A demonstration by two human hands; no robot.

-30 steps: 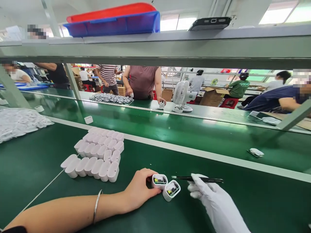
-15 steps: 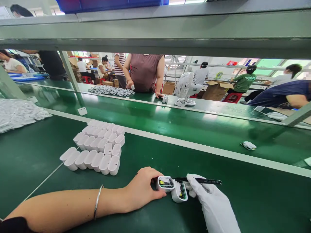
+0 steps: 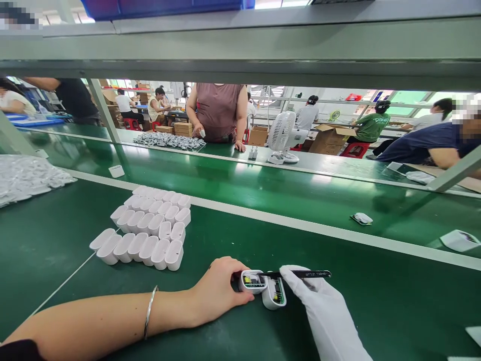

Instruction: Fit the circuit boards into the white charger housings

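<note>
Bare, with a silver bangle at the wrist, my left hand (image 3: 221, 286) is closed around the left side of a small white oval housing (image 3: 253, 291). Inside that housing sits a circuit board with a yellow part. My right hand (image 3: 315, 296) wears a white glove and pinches black tweezers (image 3: 315, 274). The tips of the tweezers reach over the held housing's top opening. Against its right side stands a second white housing (image 3: 276, 303), also with a circuit board in it, just left of the gloved fingers.
Rows of white oval housings (image 3: 139, 246) stand on the green bench at left, with a heap of white bagged parts (image 3: 30, 178) beyond. A board (image 3: 362, 218) and a filled housing (image 3: 460, 241) lie on the belt. A shelf beam (image 3: 240, 47) crosses overhead. Co-workers and a fan (image 3: 283, 136) are opposite.
On the belt, the board has shifted left and a filled housing has come further into view at right. My hands keep their grips; the view has shifted slightly.
</note>
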